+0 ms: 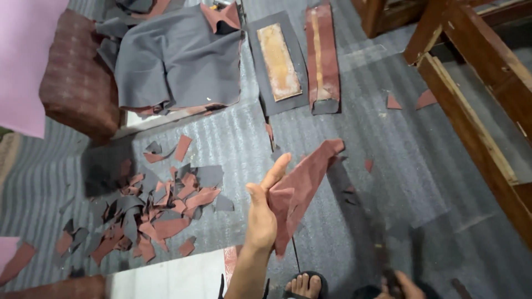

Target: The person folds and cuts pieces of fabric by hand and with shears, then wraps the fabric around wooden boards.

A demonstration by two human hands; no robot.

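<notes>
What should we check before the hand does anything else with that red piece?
1. Left hand grips the maroon fabric piece: ok, pinched between thumb and fingers.
2. Piece hangs free of the floor: ok, held up in the air.
3. Right hand in view: not ok, only partly seen at the bottom edge.
4. What the right hand holds: cannot tell, something dark and blurred.
5. Sandalled foot away from the pile of scraps: ok.
6. Long padded panels lie flat: ok.
</notes>
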